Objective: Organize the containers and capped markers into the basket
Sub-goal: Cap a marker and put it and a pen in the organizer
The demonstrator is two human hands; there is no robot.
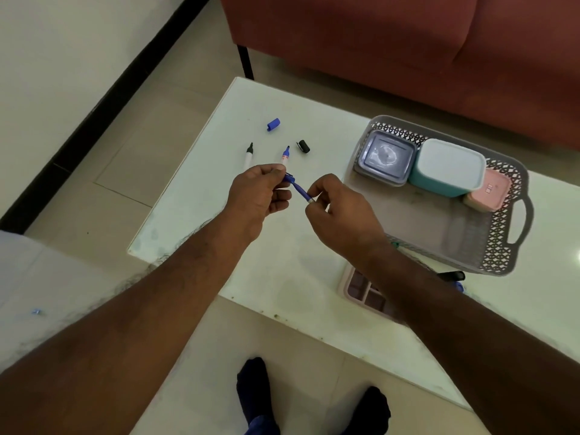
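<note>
I can read no writing anywhere; the marks on the pink container [488,190] are too small. My left hand [260,196] pinches the blue cap [289,177] and my right hand [339,208] grips the blue marker [300,191], both raised over the table [282,277], left of the basket [502,246].

The basket [489,246] was grey with lattice-patterned walls; its containers were lavender [384,160], teal [445,171] and pink [488,189]; the worktop [282,262] white.
</note>
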